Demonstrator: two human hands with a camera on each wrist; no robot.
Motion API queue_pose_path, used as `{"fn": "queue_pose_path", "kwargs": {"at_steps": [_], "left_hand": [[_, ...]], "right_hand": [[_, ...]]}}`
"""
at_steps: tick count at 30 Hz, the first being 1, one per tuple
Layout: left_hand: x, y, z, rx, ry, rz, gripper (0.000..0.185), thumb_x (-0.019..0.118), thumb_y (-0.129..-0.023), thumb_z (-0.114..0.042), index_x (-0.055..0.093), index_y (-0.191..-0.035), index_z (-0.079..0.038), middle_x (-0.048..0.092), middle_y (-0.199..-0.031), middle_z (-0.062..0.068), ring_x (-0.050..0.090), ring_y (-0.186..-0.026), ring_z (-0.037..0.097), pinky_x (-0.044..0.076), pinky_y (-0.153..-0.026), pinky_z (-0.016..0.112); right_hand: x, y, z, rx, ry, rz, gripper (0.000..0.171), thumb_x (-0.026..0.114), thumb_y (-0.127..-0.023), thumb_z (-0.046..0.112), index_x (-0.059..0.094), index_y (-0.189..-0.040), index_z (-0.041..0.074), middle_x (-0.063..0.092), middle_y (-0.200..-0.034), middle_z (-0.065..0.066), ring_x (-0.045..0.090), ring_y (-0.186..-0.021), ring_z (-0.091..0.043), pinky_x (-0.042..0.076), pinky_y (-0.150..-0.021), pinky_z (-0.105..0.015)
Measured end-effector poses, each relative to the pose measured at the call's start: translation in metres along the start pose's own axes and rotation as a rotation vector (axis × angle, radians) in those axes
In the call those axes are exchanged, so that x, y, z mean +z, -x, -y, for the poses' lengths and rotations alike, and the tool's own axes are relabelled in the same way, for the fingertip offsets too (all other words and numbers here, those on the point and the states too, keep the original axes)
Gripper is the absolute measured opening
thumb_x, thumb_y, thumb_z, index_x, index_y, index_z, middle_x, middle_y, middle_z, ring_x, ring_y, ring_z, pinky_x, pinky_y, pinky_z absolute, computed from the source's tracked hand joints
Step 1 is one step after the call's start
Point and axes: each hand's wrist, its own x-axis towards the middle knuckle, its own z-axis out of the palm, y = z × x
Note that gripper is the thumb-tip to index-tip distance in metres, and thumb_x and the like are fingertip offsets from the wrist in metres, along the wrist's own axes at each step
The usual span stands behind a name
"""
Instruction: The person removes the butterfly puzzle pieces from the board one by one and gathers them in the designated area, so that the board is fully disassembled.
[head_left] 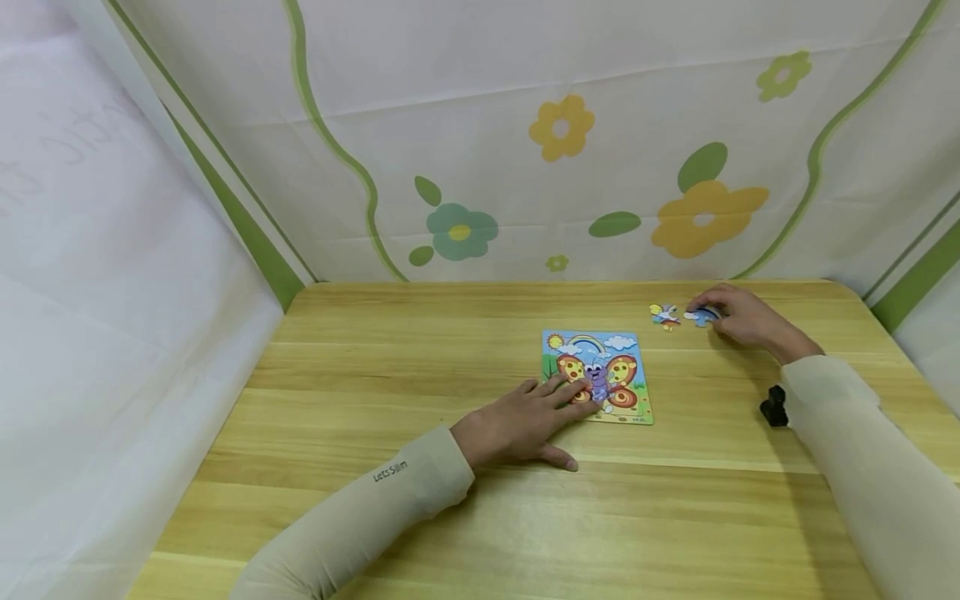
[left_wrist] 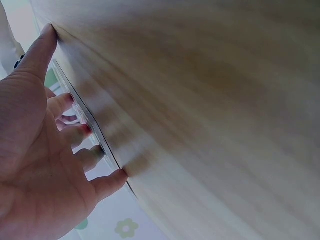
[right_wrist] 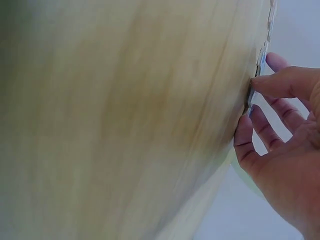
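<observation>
A square butterfly jigsaw puzzle (head_left: 621, 367) lies flat on the wooden table. My left hand (head_left: 528, 417) rests on its lower left part with the fingers spread. In the left wrist view, several fingertips (left_wrist: 84, 129) touch the board's edge region while the thumb is down on the tabletop. Farther right and back, my right hand (head_left: 741, 315) pinches a blue rainbow puzzle piece (head_left: 702, 316) at table level. The right wrist view shows that piece (right_wrist: 251, 95) edge-on between thumb and fingers. Just left of it lies a group of colourful puzzle pieces (head_left: 664, 316).
A small black object (head_left: 774, 407) sits by the right sleeve. The wooden table (head_left: 360, 358) ends at the back against a white cloth (head_left: 480, 83) printed with flowers. Another white cloth (head_left: 112, 333) hangs along the left side.
</observation>
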Motion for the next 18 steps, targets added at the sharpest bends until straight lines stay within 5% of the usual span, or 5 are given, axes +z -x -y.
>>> {"fn": "queue_pose_path", "kwargs": {"at_steps": [6, 18], "left_hand": [[0.000, 0.000, 0.000, 0.000, 0.000, 0.002, 0.087, 0.050, -0.100, -0.067, 0.012, -0.170, -0.033, 0.005, -0.179, 0.000, 0.008, -0.165, 0.028, 0.025, -0.130, 0.054], [-0.001, 0.000, -0.001, -0.005, -0.001, 0.008, 0.086, 0.051, -0.100, -0.067, 0.012, -0.170, -0.033, 0.005, -0.179, -0.001, 0.008, -0.166, 0.027, 0.025, -0.130, 0.053]], "right_hand": [[0.000, 0.001, -0.002, -0.028, 0.000, -0.014, 0.044, 0.052, -0.088, -0.018, 0.064, -0.129, -0.011, 0.052, -0.141, -0.037, 0.043, -0.133, -0.055, 0.036, -0.107, -0.070], [-0.004, 0.007, -0.011, 0.062, -0.040, 0.014, 0.045, 0.059, -0.096, -0.007, 0.052, -0.140, -0.015, 0.044, -0.147, -0.040, 0.040, -0.134, -0.057, 0.032, -0.111, -0.072]]}}
